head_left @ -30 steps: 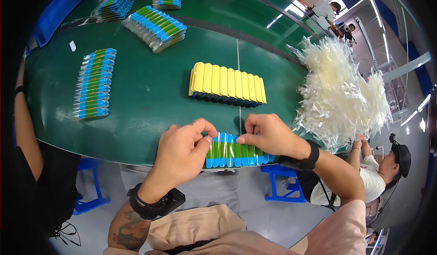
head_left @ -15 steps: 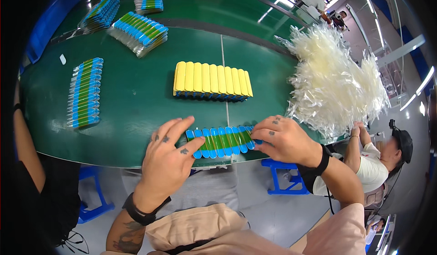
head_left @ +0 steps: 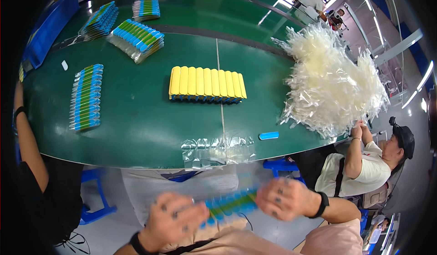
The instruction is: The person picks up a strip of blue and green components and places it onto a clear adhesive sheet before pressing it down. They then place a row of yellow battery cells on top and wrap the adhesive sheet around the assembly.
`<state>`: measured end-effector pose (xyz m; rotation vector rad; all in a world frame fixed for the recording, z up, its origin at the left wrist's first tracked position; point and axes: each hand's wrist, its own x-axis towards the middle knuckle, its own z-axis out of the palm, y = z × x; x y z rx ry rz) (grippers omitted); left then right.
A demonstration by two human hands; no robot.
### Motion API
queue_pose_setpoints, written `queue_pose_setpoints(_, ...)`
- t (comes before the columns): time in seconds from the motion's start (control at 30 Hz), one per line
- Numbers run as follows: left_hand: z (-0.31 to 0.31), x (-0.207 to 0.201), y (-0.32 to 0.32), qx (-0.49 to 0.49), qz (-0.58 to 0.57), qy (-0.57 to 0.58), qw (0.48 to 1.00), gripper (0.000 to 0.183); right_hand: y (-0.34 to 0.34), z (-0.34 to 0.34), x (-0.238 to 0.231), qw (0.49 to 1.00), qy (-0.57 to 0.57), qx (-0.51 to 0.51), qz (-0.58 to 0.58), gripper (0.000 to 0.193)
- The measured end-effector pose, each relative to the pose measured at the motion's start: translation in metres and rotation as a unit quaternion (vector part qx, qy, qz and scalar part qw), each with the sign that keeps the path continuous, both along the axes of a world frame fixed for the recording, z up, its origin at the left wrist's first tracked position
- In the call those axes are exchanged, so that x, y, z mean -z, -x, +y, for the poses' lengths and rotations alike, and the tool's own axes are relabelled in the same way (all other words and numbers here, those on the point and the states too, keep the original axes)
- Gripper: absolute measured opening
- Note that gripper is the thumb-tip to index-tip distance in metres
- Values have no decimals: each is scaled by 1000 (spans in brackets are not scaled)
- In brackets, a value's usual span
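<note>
Low over my lap, off the table's near edge, I hold a row of blue, round-ended flat sticks with a green band across them [head_left: 233, 206]; motion smears it. My left hand [head_left: 180, 218] is closed on its left end, and my right hand [head_left: 283, 199] grips the right end. A sheet of clear, crinkled film [head_left: 205, 154] lies along the near table edge. To its right rests a single blue flat stick [head_left: 268, 135]. Farther back sits a stack of similar sticks with yellow tops [head_left: 207, 83], lined up side by side.
Banded stick bundles [head_left: 86, 98] lie at the left, with more stacks [head_left: 139, 36] behind. A big heap of clear plastic sleeves [head_left: 334, 82] covers the right side. A blue bin [head_left: 50, 32] stands far left. One co-worker [head_left: 359, 159] sits at right; another person's arm [head_left: 32, 141] shows at left.
Both hands have lifted the row of sticks off the table and drawn it back over my lap. The clear film and the single blue stick are now uncovered on the table.
</note>
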<state>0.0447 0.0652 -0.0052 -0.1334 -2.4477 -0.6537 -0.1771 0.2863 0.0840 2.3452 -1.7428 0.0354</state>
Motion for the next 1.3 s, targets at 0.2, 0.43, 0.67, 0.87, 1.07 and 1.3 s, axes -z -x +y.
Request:
queue_pose_setpoints(0.2, 14, -6, -17, -6, -81, -213, 974, 22, 9, 5, 17, 954, -104, 51, -276, 26)
queue_pose_setpoints(0.43, -80, -64, 85, -112, -76, -328, 935, 33, 86, -91, 5, 775, -13, 269, -571, 34)
queue_pose_setpoints(0.67, -154, -43, 150, -149, -147, -275, 938, 38, 155, -171, 25, 823, -34, 326, -464, 35)
queue_pose_setpoints(0.87, -147, -50, 97, -147, -220, -315, 912, 53, 141, -128, 41, 795, 41, 352, -492, 35)
queue_pose_setpoints(1.07, -123, -25, 58, -76, -127, -302, 942, 33, 55, -132, 16, 950, -113, 70, -282, 57)
queue_pose_setpoints(1.3, -100, 10, 88, -88, -56, -468, 877, 23, 25, -188, 26, 954, -270, 3, -126, 64)
